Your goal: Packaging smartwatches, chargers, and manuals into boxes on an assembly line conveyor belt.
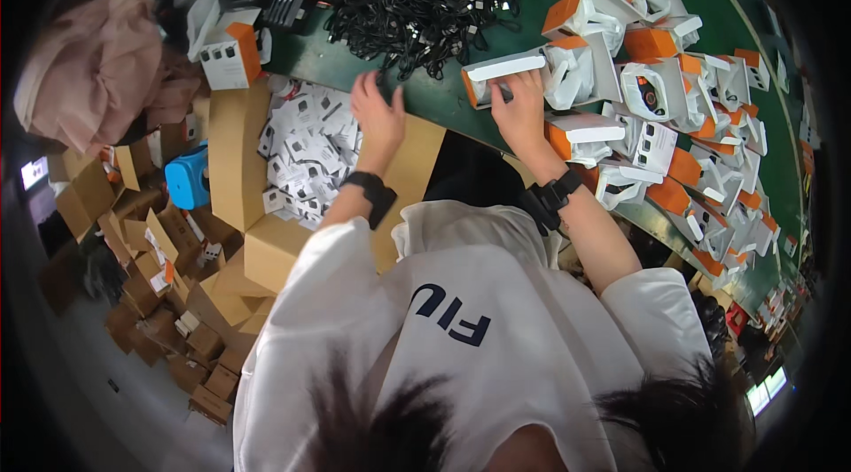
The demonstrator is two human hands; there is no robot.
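Note:
My left hand is held over the near edge of the table, thumb and fingers apart, with nothing visible in it. Just beyond its fingertips lies a large heap of black cables with metal plugs. My right hand grips the near side of an opened white-and-orange product box, thumb on the near wall and fingers reaching inside. What lies under those fingers is hidden. Below my left hand stands an open cardboard carton, filled with small white printed leaflets.
Many opened white-and-orange boxes with white wrapping crowd the right of the green table. At left, a person in a pink sleeve works beside a closed product box. A blue bin and stacked cartons stand on the floor.

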